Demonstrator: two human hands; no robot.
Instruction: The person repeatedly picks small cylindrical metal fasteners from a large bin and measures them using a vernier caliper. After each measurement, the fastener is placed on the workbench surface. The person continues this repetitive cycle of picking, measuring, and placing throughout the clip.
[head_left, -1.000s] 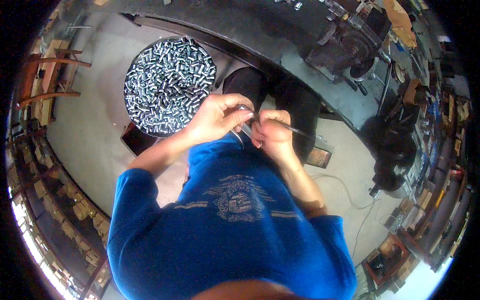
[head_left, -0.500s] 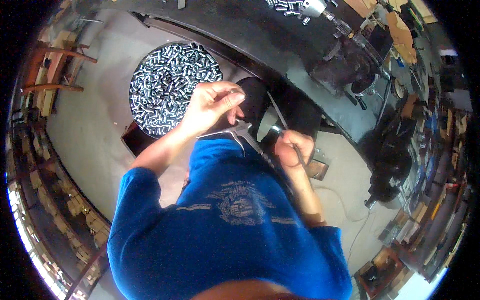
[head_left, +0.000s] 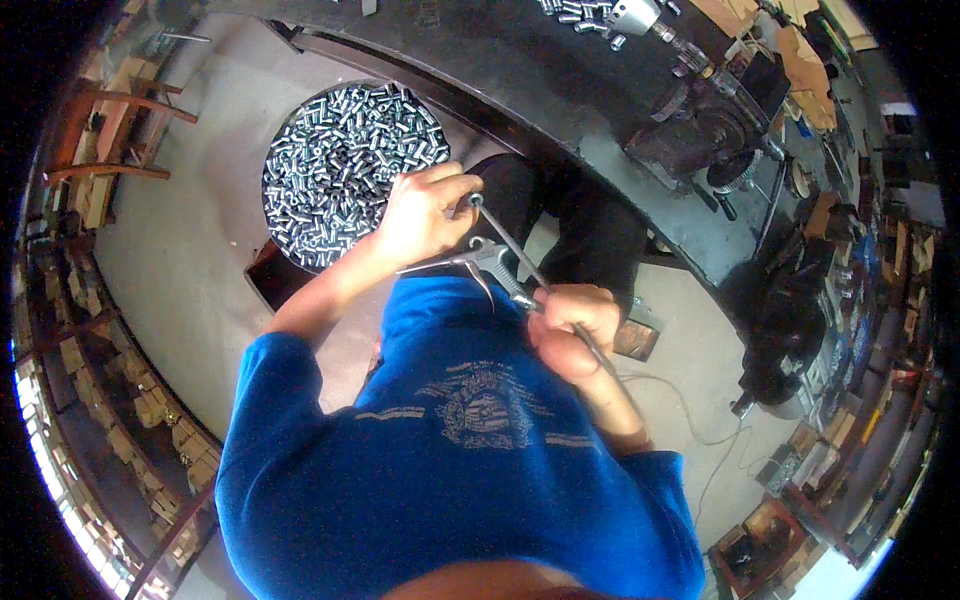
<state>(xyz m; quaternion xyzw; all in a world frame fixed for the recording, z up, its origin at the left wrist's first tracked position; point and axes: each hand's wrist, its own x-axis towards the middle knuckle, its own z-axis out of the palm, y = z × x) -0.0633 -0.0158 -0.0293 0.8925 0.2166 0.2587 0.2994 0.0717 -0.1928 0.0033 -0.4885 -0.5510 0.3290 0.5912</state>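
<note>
My left hand is closed on a small metal sleeve, pinched in the fingertips above my lap. In my right hand is a slim metal file, its shaft slanting up and left. The file's tip meets the end of the sleeve; whether it sits inside the hole is too small to tell. Between my hands an air blow gun lies against my lap, its thin nozzle pointing left. Just beyond my left hand stands a round container heaped with shiny metal sleeves.
Ahead runs a dark workbench, carrying a greasy machine with a chuck and several loose sleeves. A wooden stool stands at the left. Shelves with blocks line both sides. A thin cable trails over the floor at right.
My right hand has moved left and slightly down, bringing the file's tip to the sleeve. My left hand has turned so that the sleeve's end shows.
</note>
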